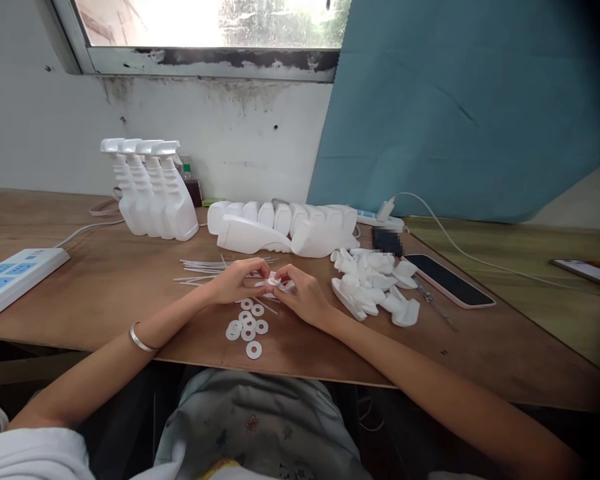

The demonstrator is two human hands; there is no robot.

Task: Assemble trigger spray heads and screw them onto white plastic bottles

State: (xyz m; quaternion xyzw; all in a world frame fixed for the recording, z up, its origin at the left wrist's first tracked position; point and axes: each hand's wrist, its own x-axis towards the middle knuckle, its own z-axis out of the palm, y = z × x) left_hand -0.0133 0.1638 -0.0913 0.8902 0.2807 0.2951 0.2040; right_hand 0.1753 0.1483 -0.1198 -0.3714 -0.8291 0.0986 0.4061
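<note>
Both hands meet over the middle of the table around a small white plastic part (274, 280), which looks like a trigger sprayer head, though fingers cover much of it. My left hand (241, 280) pinches it from the left, and my right hand (304, 293) grips it from the right. Just below them lie several flat white ring washers (254, 350), some overlapping. Thin white tubes (200, 265) are spread behind and beneath my left hand. To the right of my right hand is a loose pile of white trigger sprayer heads (370, 280).
White bottles (260, 233) lie in a row at the back; several upright spray bottles (155, 190) stand at left. A power strip (15, 277) sits far left. A phone (450, 280), a metal tool (435, 303) and a white cable (450, 233) are at right.
</note>
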